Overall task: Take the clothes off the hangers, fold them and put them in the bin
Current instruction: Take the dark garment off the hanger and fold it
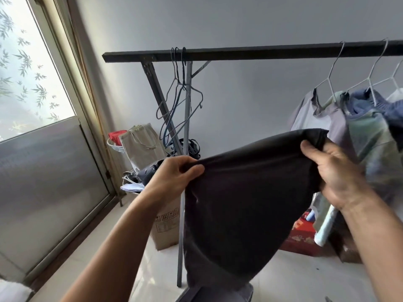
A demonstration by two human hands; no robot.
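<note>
A black garment (244,203) hangs stretched between both hands in front of me. My left hand (176,173) pinches its upper left edge; my right hand (335,171) grips its upper right corner, a little higher. Behind it runs a dark clothes rail (250,53). Three empty wire hangers (181,99) dangle near the rail's left end. At the right, a lilac shirt (322,118), a pale green garment (370,140) and a blue one (370,103) still hang on white hangers (333,68). The grey shape at the bottom edge (239,295) may be the bin; I cannot tell.
A glass door (39,105) fills the left side. Behind the rail's metal legs (185,171) stand a cardboard box (165,227), a beige bag (141,144), a basket with red cloth (115,138) and dark bags. A red box (301,238) sits on the pale floor at right.
</note>
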